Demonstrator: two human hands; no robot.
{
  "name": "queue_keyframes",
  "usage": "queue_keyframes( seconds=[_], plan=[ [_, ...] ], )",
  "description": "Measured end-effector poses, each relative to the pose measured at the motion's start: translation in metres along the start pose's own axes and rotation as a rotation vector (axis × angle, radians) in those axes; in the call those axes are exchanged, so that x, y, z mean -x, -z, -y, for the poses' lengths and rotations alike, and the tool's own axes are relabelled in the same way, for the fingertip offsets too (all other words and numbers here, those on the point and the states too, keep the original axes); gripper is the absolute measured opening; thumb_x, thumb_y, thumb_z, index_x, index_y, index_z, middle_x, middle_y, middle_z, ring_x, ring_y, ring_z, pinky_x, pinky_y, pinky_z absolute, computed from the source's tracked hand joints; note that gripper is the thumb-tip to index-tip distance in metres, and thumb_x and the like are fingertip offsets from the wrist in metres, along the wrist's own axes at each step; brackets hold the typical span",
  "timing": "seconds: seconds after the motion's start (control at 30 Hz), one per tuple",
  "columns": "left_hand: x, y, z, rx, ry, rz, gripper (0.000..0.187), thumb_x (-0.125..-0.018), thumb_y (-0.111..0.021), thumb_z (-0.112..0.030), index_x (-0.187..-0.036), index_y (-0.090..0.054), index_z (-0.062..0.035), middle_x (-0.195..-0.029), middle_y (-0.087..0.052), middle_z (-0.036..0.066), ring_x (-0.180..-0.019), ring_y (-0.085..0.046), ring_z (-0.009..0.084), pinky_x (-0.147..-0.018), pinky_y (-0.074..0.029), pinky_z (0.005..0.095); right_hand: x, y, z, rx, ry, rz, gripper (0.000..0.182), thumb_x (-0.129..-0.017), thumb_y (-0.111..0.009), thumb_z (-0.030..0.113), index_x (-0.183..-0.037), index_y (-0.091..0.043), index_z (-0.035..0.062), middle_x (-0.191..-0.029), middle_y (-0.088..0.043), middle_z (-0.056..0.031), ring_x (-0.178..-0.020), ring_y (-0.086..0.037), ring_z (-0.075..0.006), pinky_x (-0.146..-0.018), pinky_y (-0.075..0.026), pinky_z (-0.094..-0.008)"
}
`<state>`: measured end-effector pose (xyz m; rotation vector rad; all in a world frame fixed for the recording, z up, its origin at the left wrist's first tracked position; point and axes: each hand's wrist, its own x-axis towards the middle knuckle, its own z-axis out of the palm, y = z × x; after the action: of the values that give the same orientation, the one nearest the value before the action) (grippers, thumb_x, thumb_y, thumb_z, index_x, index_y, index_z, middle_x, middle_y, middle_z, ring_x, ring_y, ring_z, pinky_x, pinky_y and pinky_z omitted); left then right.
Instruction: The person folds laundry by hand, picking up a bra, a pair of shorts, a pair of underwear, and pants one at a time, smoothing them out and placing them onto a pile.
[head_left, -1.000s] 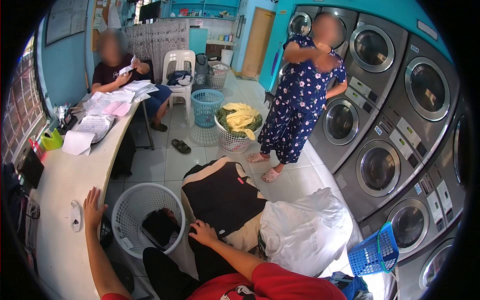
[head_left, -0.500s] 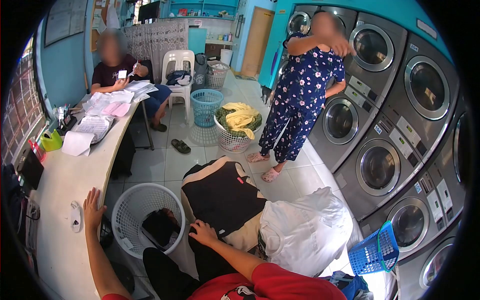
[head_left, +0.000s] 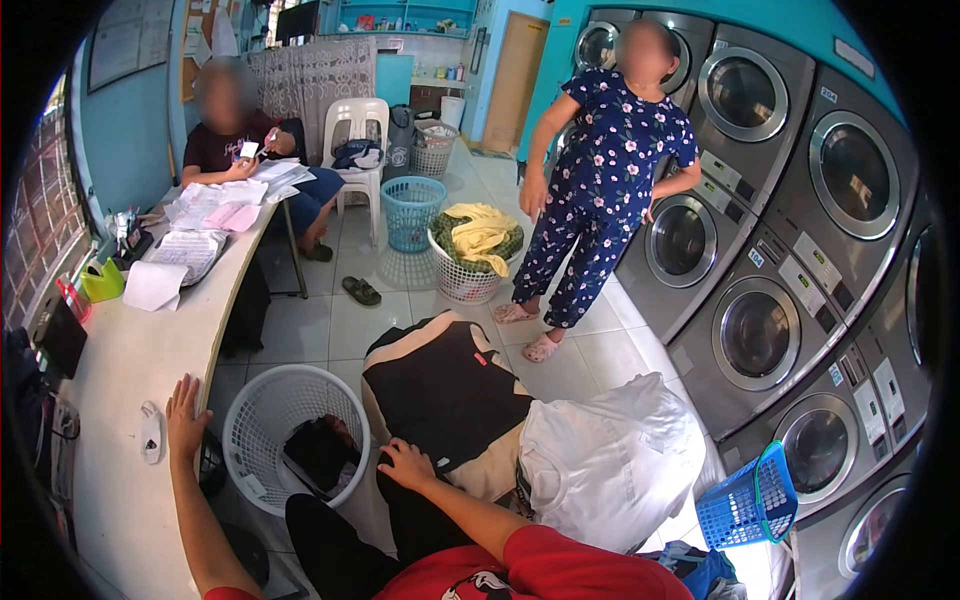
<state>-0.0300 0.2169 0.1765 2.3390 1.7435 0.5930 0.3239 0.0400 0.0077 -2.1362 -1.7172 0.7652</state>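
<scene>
My left hand lies flat on the edge of the white table, fingers apart and holding nothing. Beside it on the tabletop is a small white object whose kind I cannot make out. My right hand rests on my dark-trousered knee, its fingers loosely spread with nothing in them. Between my hands stands a white laundry basket with dark clothes at the bottom. Just beyond my right hand lies a black-and-cream garment, with a white shirt to its right.
A person in flowered clothes stands by the stacked machines. Another sits at the table's far end near papers. A filled basket, a blue basket, a slipper and a tilted blue basket are around.
The standing person's raised arm has come down to their side, and their other hand now rests at the hip. My own hands have not moved.
</scene>
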Motion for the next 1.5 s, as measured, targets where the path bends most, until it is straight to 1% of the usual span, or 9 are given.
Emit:
queue_keyframes(
  seconds=[0.17, 0.23, 0.33, 0.43, 0.73, 0.83, 0.97, 1.23, 1.5],
  plan=[
    [-0.0005, -0.0013, 0.0026, -0.004, -0.001, -0.002, 0.07, -0.066, -0.065, -0.01, -0.132, -0.04, -0.0129, -0.142, -0.03, 0.006, -0.133, -0.023, 0.025, -0.108, -0.016, 0.0409, 0.0028, 0.0038, 0.0037, 0.007, 0.001, 0.002, 0.049, -0.08, -0.056, 0.042, -0.123, -0.046, 0.0196, -0.132, -0.036, -0.0121, -0.118, -0.039, -0.0358, -0.09, -0.037, -0.0533],
    [-0.0003, -0.0016, 0.0033, -0.005, -0.016, -0.006, 0.071, -0.066, -0.065, -0.01, -0.132, -0.04, -0.0131, -0.142, -0.03, 0.006, -0.133, -0.024, 0.025, -0.108, -0.016, 0.0411, 0.004, 0.0041, 0.0053, 0.04, -0.013, -0.039, 0.047, -0.08, -0.055, 0.042, -0.121, -0.049, 0.0201, -0.128, -0.039, -0.0048, -0.115, -0.043, -0.0313, -0.09, -0.039, -0.0505],
    [0.0003, -0.0007, 0.0021, -0.007, -0.015, -0.004, 0.07, -0.066, -0.064, -0.01, -0.132, -0.04, -0.0132, -0.142, -0.03, 0.006, -0.133, -0.023, 0.0249, -0.108, -0.016, 0.0414, 0.0027, 0.0047, 0.0034, 0.007, 0.001, 0.003, 0.049, -0.081, -0.055, 0.041, -0.124, -0.046, 0.0198, -0.132, -0.036, -0.0123, -0.118, -0.039, -0.0358, -0.091, -0.037, -0.0533],
    [0.001, 0.0006, -0.0018, 0.005, 0.002, 0.001, 0.072, -0.065, -0.065, -0.007, -0.132, -0.04, -0.013, -0.143, -0.03, 0.007, -0.133, -0.022, 0.0257, -0.108, -0.015, 0.0407, 0.0032, 0.0016, 0.0038, 0.05, -0.008, -0.052, 0.047, -0.08, -0.055, 0.042, -0.121, -0.048, 0.0201, -0.128, -0.039, -0.0054, -0.115, -0.043, -0.0319, -0.09, -0.039, -0.0504],
    [0.0003, -0.0003, -0.0015, -0.02, 0.003, 0.002, 0.072, -0.065, -0.065, -0.008, -0.132, -0.04, -0.0137, -0.143, -0.029, 0.007, -0.133, -0.023, 0.026, -0.108, -0.017, 0.0408, 0.0043, 0.0023, 0.0041, 0.052, -0.004, -0.062, 0.046, -0.08, -0.056, 0.041, -0.12, -0.049, 0.0198, -0.127, -0.04, -0.0051, -0.113, -0.044, -0.032, -0.089, -0.04, -0.0501],
    [0.0006, 0.0006, -0.0025, -0.02, -0.001, -0.003, 0.072, -0.065, -0.065, -0.007, -0.132, -0.04, -0.0134, -0.142, -0.03, 0.007, -0.132, -0.024, 0.0265, -0.108, -0.017, 0.0403, 0.0017, 0.0041, 0.003, -0.003, -0.008, 0.01, 0.049, -0.08, -0.056, 0.042, -0.124, -0.046, 0.0211, -0.134, -0.035, -0.0122, -0.12, -0.038, -0.0358, -0.091, -0.036, -0.0538],
    [0.0003, -0.0003, 0.0002, -0.024, -0.015, -0.008, 0.072, -0.064, -0.065, -0.007, -0.132, -0.041, -0.0129, -0.142, -0.031, 0.007, -0.132, -0.024, 0.0268, -0.108, -0.018, 0.0398, 0.0017, 0.0043, 0.0037, -0.005, -0.011, 0.004, 0.049, -0.08, -0.056, 0.041, -0.123, -0.046, 0.021, -0.134, -0.035, -0.0122, -0.12, -0.038, -0.0356, -0.092, -0.036, -0.0537],
    [0.0006, 0.0014, -0.0034, -0.013, 0.003, 0.001, 0.071, -0.065, -0.065, -0.007, -0.132, -0.041, -0.0122, -0.142, -0.03, 0.007, -0.133, -0.023, 0.026, -0.108, -0.017, 0.0394, 0.0033, 0.0033, 0.0062, 0.047, -0.027, -0.054, 0.046, -0.079, -0.056, 0.042, -0.12, -0.049, 0.0201, -0.128, -0.039, -0.0047, -0.115, -0.043, -0.0308, -0.09, -0.039, -0.0491],
    [0.0015, 0.0032, -0.0063, -0.004, 0.011, 0.004, 0.071, -0.065, -0.065, -0.006, -0.132, -0.041, -0.0123, -0.142, -0.03, 0.007, -0.133, -0.023, 0.0254, -0.108, -0.016, 0.0403, 0.0029, 0.0026, 0.0044, 0.046, -0.01, -0.058, 0.046, -0.079, -0.056, 0.042, -0.119, -0.05, 0.0199, -0.128, -0.039, -0.0045, -0.114, -0.044, -0.0311, -0.089, -0.04, -0.0493]
  ],
)
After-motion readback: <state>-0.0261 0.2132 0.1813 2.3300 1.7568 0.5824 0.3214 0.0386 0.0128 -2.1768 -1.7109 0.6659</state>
